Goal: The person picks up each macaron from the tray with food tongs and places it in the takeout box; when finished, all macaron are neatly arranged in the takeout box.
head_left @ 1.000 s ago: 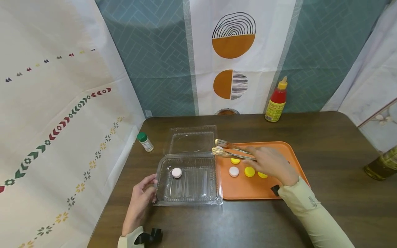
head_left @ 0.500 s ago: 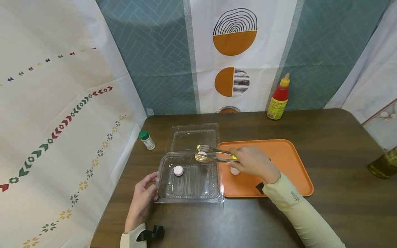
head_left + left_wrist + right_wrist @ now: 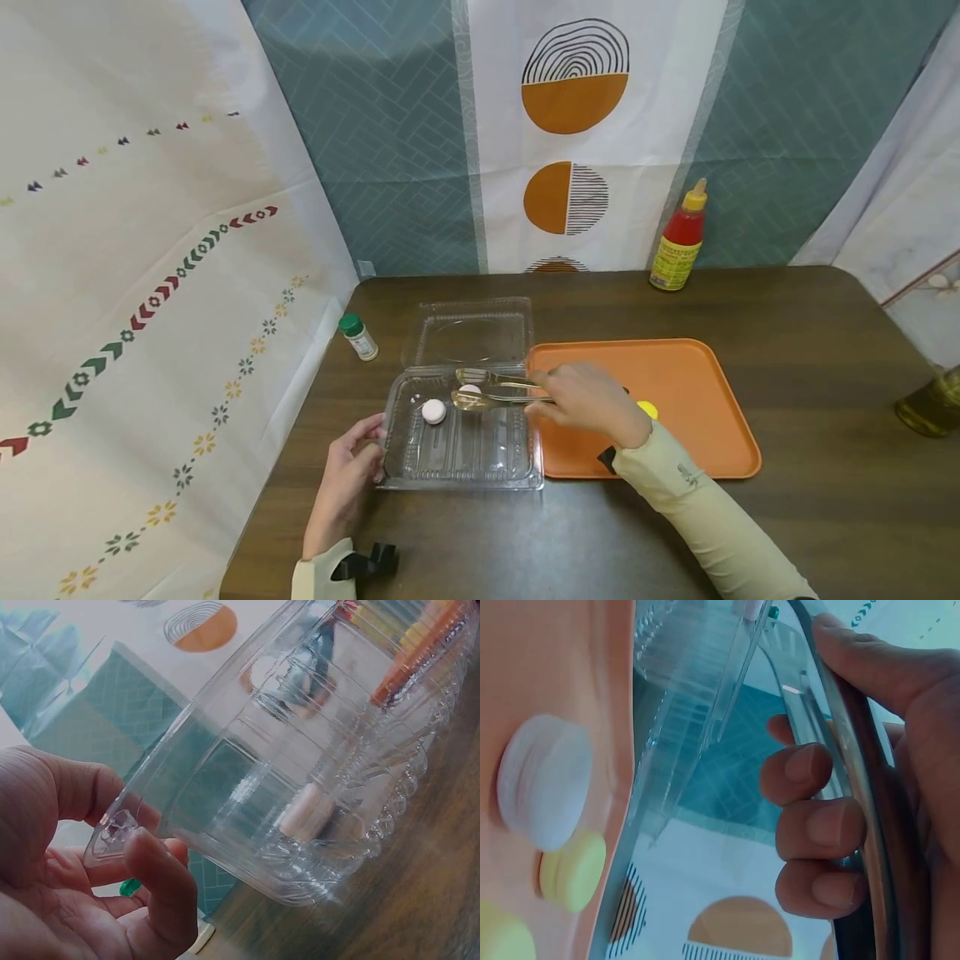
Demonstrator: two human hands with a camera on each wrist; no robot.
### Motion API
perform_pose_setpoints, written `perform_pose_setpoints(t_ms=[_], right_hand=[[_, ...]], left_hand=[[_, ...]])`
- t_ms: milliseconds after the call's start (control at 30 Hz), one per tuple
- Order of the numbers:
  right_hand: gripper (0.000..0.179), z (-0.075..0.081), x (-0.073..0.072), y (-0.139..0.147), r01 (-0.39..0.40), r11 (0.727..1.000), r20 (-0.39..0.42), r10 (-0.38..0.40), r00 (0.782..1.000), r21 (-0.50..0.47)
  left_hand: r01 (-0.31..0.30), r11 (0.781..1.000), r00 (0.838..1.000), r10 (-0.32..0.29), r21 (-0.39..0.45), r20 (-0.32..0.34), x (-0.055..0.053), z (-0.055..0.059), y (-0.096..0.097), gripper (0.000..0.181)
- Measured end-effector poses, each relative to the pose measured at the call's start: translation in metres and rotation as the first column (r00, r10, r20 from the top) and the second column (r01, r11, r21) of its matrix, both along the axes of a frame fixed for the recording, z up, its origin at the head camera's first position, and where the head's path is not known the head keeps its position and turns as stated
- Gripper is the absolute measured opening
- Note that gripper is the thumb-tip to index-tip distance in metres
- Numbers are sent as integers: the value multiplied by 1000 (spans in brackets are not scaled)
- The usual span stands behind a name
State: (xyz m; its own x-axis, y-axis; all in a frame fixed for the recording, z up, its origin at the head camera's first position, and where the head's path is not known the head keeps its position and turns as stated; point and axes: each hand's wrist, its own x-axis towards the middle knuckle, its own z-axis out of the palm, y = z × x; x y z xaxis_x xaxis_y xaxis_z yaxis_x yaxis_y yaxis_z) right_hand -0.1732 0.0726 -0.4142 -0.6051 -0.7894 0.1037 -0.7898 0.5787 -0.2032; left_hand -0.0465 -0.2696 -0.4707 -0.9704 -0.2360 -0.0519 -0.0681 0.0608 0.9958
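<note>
Under my right hand (image 3: 592,404), curled fingers and thumb grip a pair of gold tongs (image 3: 506,398). Between the tong tips sits a pale macaron (image 3: 470,389), over the clear plastic container (image 3: 457,467). A second pale macaron (image 3: 433,411) rests in that container's left part and also shows as a macaron (image 3: 307,812) through the plastic in the left wrist view. At the container's left side my left hand (image 3: 341,479) pinches the rim between thumb and fingers; the left wrist view shows the thumb (image 3: 161,881) on the corner.
Right of the container lies an orange tray (image 3: 675,367). It bears a white macaron (image 3: 546,780) and yellow macarons (image 3: 574,870), partly hidden by my right arm. The container's lid (image 3: 474,333) lies folded back. A green-capped bottle (image 3: 358,337), red sauce bottle (image 3: 677,246) and oil bottle (image 3: 930,406) stand around.
My right hand has moved left from over the tray, carrying the macaron in the tongs over the container. My left hand has kept its hold on the rim.
</note>
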Motion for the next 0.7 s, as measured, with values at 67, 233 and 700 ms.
perform_pose_setpoints(t_ms=[67, 233, 700], right_hand=[[44, 0, 0, -4, 1, 1000, 33, -1, 999, 11], [33, -2, 0, -10, 2, 999, 83, -5, 997, 32], [31, -9, 3, -24, -12, 998, 58, 9, 998, 57]], left_hand=[[5, 1000, 1000, -5, 2, -1, 0, 0, 0, 50], [2, 1000, 1000, -2, 0, -2, 0, 0, 0, 49], [-3, 1000, 1000, 3, -12, 12, 0, 1, 0, 52]])
